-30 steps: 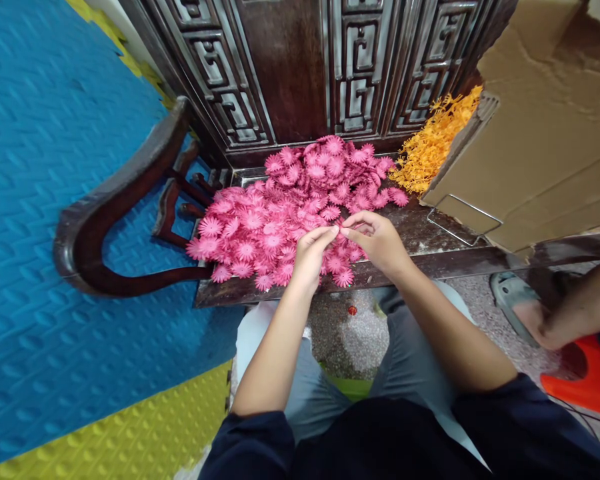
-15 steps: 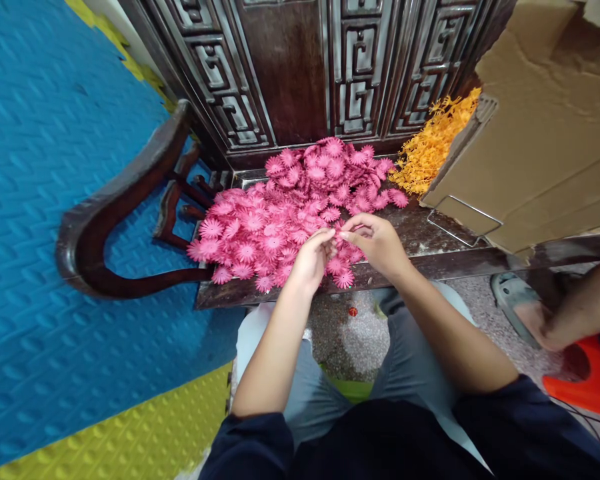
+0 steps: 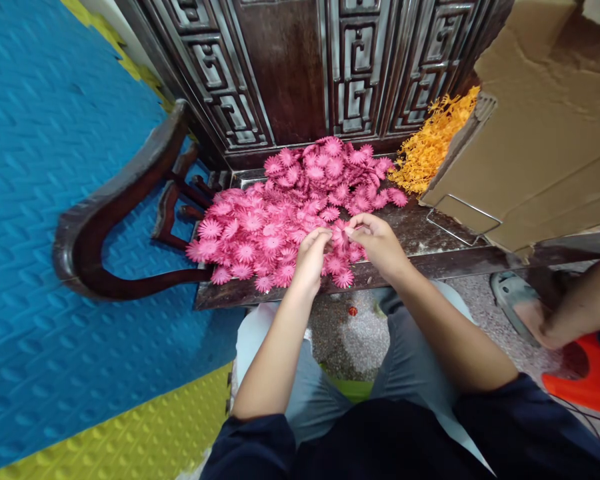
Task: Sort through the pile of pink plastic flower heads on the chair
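At the far left lies a blue textured mat [image 3: 25, 220], with a yellow mat [image 3: 145, 420] along its near edge. A curved dark wooden armrest [image 3: 83, 243] stands over the blue mat and joins the end of the bench [image 3: 413, 230]. From there a broad heap of pink flowers [image 3: 253, 223] spreads across the bench, in front of a carved wooden back [image 3: 297, 73]. The left hand [image 3: 310, 263] is over the near part of the heap, fingers curled inward; whether its grip has hold of anything I cannot tell. Just beside it, between the two hands, is a single pink flower [image 3: 339, 235]. The right hand [image 3: 380, 247] meets that flower's edge, its grip pinched closed there with thumb and forefinger together. Farther right, orange floral pieces [image 3: 427, 153] are piled against a large cardboard sheet [image 3: 545, 133], with a bent wire loop [image 3: 465, 220] at its lower edge. Below, another person's foot wears a grey-green slipper [image 3: 513, 307], near a red object [image 3: 587, 380].
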A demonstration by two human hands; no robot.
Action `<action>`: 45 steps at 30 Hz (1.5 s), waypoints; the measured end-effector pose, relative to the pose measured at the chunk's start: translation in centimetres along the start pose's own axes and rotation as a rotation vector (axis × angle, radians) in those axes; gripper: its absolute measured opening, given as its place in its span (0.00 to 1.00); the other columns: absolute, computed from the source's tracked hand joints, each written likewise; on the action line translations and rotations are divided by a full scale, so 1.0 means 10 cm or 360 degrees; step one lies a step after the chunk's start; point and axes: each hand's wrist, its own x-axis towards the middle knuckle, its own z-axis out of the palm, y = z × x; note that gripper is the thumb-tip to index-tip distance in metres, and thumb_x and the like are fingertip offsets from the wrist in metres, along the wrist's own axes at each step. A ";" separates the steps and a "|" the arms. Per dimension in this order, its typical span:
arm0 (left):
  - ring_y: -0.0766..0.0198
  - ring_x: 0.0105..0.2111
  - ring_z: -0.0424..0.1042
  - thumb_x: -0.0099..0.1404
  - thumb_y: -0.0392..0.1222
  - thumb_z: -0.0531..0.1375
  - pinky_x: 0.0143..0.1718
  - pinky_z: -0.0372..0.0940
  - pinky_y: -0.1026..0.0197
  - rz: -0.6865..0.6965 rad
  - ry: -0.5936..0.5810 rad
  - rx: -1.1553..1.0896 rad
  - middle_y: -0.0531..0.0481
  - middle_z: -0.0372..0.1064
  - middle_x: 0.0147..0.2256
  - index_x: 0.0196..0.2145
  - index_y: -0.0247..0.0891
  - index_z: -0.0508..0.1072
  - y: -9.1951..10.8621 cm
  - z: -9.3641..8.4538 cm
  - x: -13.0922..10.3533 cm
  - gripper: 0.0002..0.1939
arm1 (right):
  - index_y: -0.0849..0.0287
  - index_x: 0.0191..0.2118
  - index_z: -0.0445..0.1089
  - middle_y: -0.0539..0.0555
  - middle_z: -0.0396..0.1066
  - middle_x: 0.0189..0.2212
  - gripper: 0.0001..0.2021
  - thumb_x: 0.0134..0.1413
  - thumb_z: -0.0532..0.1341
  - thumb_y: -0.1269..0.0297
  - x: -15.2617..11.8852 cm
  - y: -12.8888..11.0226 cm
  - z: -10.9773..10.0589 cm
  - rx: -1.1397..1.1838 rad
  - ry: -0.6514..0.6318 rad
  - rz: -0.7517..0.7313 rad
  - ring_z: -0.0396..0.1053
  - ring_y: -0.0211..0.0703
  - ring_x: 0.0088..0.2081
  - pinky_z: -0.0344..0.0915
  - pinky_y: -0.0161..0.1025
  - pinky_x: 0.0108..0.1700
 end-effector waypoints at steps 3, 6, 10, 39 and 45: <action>0.69 0.25 0.59 0.52 0.36 0.56 0.30 0.56 0.66 0.0227 -0.0032 0.0185 0.56 0.60 0.21 0.21 0.38 0.67 -0.01 0.00 -0.02 0.04 | 0.58 0.28 0.61 0.46 0.60 0.22 0.04 0.46 0.57 0.64 -0.02 -0.01 0.01 -0.0106 -0.0040 0.0002 0.57 0.34 0.25 0.55 0.35 0.30; 0.69 0.26 0.59 0.54 0.38 0.56 0.32 0.56 0.66 0.0289 -0.0033 0.0237 0.56 0.59 0.21 0.21 0.38 0.66 0.00 -0.01 -0.03 0.06 | 0.58 0.29 0.60 0.47 0.59 0.23 0.03 0.48 0.55 0.65 -0.03 -0.02 0.02 -0.0257 -0.0041 -0.0087 0.58 0.36 0.27 0.56 0.36 0.31; 0.69 0.26 0.58 0.54 0.46 0.60 0.31 0.56 0.66 0.0240 0.0059 0.0212 0.56 0.59 0.22 0.21 0.37 0.66 0.01 0.00 -0.04 0.11 | 0.57 0.28 0.59 0.49 0.60 0.26 0.01 0.49 0.54 0.68 -0.04 -0.01 0.02 -0.0507 -0.0032 -0.0302 0.60 0.37 0.29 0.57 0.37 0.35; 0.67 0.27 0.55 0.62 0.49 0.53 0.32 0.53 0.65 0.0828 0.0440 0.0524 0.54 0.53 0.24 0.24 0.39 0.59 -0.06 0.09 -0.11 0.14 | 0.55 0.27 0.55 0.46 0.53 0.20 0.03 0.49 0.50 0.65 -0.03 0.06 0.19 0.0091 0.0443 0.0000 0.53 0.35 0.23 0.53 0.35 0.27; 0.64 0.31 0.57 0.64 0.44 0.50 0.37 0.53 0.63 0.1098 0.0619 0.0766 0.51 0.55 0.28 0.26 0.40 0.59 -0.02 0.05 -0.15 0.10 | 0.56 0.26 0.57 0.46 0.58 0.20 0.03 0.46 0.53 0.64 -0.06 -0.01 0.17 0.0096 0.0206 0.0049 0.57 0.35 0.24 0.55 0.35 0.29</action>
